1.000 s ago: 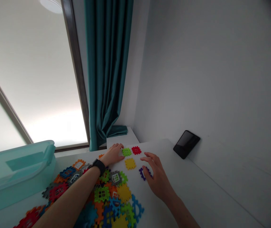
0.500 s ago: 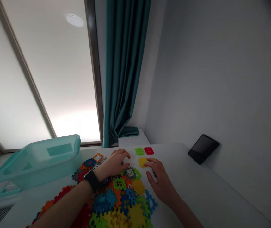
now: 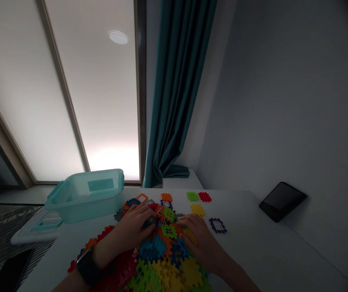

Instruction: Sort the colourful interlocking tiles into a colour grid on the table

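a heap of bright plastic pieces [image 3: 154, 247] lies on the white table [image 3: 241, 227], the left hand [image 3: 132, 227] and right hand [image 3: 201, 239] loosely curved over it (whether either grips a piece, i cannot tell). farther along sit loose tiles [image 3: 198, 209], a teal tub [image 3: 90, 205] and, by the grey wall [image 3: 283, 101], a dark tablet [image 3: 283, 201]. behind, a green curtain [image 3: 182, 81] hangs beside pale panes [image 3: 109, 101].

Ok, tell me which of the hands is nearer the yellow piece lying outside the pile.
Right. The right hand is just on the near side of the yellow piece; the left hand is farther away, to its left, over the pile.
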The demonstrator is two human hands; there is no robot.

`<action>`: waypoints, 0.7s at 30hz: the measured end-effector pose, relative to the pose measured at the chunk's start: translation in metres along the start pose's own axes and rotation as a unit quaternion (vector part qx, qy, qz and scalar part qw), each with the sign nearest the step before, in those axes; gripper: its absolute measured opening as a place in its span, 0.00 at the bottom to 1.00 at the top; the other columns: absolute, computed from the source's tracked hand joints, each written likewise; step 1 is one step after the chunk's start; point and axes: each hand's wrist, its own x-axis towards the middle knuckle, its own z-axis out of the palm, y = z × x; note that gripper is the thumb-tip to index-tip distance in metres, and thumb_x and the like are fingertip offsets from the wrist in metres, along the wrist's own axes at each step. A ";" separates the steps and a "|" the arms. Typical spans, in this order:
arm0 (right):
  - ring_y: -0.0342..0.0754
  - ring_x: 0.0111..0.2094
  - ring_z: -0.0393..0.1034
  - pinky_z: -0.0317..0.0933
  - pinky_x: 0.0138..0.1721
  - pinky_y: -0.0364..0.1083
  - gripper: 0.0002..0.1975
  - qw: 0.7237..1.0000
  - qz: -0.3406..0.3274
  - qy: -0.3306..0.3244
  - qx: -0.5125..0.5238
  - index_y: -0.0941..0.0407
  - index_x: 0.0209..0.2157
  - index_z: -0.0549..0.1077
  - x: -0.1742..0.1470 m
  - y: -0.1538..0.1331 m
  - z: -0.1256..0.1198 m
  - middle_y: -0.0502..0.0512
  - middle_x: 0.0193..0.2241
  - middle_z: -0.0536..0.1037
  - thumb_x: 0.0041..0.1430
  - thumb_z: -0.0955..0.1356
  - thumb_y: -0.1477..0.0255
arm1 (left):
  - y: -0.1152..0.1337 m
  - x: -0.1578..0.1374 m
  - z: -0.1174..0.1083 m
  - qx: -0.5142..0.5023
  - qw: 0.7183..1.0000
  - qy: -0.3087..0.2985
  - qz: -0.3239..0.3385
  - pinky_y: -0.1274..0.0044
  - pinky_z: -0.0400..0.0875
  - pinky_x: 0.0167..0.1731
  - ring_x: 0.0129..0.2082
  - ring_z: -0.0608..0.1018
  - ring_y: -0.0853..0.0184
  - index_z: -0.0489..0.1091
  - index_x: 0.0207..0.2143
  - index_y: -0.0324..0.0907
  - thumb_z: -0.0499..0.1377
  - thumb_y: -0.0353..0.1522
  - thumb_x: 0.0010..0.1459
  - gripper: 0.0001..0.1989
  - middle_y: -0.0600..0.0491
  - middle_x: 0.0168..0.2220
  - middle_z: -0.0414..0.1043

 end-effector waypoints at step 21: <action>0.55 0.55 0.69 0.66 0.57 0.58 0.14 0.999 -0.031 -0.016 0.023 0.49 0.51 0.72 0.016 -0.040 0.041 0.57 0.52 0.76 0.69 0.62 0.75 | -0.041 -0.062 -0.034 0.028 0.997 -0.046 -0.054 0.68 0.68 0.51 0.50 0.76 0.56 0.72 0.49 0.49 0.57 0.31 0.66 0.10 0.51 0.49 0.75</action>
